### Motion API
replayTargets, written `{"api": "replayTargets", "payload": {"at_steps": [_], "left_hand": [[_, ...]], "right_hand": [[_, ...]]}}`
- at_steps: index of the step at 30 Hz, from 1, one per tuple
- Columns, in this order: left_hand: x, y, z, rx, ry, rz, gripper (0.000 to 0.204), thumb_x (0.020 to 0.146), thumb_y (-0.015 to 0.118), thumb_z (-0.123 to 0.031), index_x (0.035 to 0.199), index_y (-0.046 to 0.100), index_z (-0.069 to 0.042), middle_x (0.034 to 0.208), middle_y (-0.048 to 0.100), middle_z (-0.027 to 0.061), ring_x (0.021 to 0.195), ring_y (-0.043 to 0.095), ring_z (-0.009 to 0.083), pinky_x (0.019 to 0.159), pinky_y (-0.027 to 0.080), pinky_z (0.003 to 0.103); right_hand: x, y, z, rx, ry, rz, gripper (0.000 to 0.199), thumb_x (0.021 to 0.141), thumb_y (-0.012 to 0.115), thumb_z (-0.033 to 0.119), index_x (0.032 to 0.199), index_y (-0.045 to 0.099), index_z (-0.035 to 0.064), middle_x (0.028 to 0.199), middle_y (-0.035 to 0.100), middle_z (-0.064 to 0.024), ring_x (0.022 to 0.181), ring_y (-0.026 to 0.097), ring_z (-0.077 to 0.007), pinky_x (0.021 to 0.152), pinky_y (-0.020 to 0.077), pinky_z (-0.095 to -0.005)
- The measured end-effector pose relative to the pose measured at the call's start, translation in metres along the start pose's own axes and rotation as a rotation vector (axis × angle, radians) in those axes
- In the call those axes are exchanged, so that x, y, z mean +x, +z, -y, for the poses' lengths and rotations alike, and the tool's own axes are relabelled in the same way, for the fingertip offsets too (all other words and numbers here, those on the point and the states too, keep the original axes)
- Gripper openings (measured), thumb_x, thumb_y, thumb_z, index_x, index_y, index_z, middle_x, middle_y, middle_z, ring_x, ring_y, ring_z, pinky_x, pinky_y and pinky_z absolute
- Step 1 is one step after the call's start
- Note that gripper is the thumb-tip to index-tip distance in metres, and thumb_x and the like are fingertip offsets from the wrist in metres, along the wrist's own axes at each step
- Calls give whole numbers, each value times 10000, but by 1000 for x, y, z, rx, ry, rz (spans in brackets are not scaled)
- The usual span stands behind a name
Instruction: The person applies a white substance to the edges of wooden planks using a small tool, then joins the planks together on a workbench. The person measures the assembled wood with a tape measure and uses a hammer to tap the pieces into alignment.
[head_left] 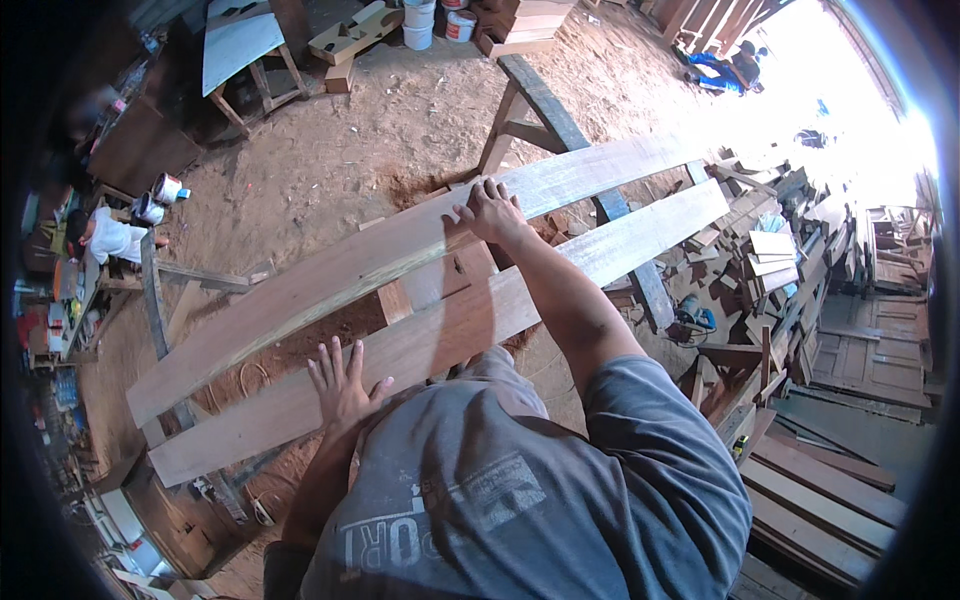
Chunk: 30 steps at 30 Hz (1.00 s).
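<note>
Two long wooden planks lie roughly side by side across sawhorses, with a gap between them. On the farther plank (345, 265) rests my right hand (490, 212), its arm reaching over the nearer plank (450, 325). The fingers of that hand lie on the board's top face, slightly bent. My left hand (342, 380) is spread on the nearer plank, fingers apart and pointing away from me. Neither hand grips anything. Under the right ends stands a dark-topped sawhorse (545, 100); another sawhorse (153, 290) supports the left ends.
Piled wood offcuts (775, 255) and a blue power tool (690, 318) lie at the right. Stacked boards (820, 500) are at lower right. A person in white (115, 238) is at the left; another in blue trousers (720, 75) is far right. White buckets (418, 25) stand behind.
</note>
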<state>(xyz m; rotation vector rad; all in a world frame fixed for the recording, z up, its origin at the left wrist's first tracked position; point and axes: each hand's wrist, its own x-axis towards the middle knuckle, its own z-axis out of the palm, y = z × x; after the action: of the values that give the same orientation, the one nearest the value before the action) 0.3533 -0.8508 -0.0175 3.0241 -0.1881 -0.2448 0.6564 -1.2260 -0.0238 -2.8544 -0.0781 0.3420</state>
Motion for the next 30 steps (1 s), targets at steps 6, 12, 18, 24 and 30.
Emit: {"api": "replayTargets", "payload": {"at_steps": [6,12,18,24,30], "left_hand": [[9,6,-3,-51,62,-73,977,947,637,-769,1682,435,-159,1767,264,299,1647,176,539,1298,83,766],[125,-13,12,-99,63,-329,862,978,676,-692,1604,533,-118,1765,299,260,1634,209,545,1294,140,750],[276,-33,51,-195,-121,-115,874,966,651,-764,1495,655,-69,1591,560,274,1557,427,476,1281,350,543],[333,-7,52,-210,-218,447,1055,960,425,-923,1271,786,18,1304,729,336,1293,681,481,1125,508,533],[335,-36,14,-116,-230,385,1094,962,356,-942,1277,785,15,1343,699,356,1320,658,489,1118,503,543]], "right_hand": [[-14,-1,-20,76,8,-62,814,1066,507,687,1636,453,109,1767,339,-200,1648,261,-425,1285,254,-695],[-82,8,-62,311,189,-687,643,1047,705,433,1541,564,48,1582,562,-230,1489,501,-410,1274,338,-522],[-207,127,-85,1113,1094,-843,876,1022,737,555,1592,448,-44,1518,597,-247,1458,544,-346,1207,434,-481],[-189,110,-19,2158,961,-569,994,1046,545,762,1627,401,-32,1597,551,-219,1439,574,-403,1185,492,-560],[-177,105,-22,2225,1117,-592,994,1021,554,792,1644,412,32,1593,559,-213,1405,602,-416,1150,512,-640]]}}
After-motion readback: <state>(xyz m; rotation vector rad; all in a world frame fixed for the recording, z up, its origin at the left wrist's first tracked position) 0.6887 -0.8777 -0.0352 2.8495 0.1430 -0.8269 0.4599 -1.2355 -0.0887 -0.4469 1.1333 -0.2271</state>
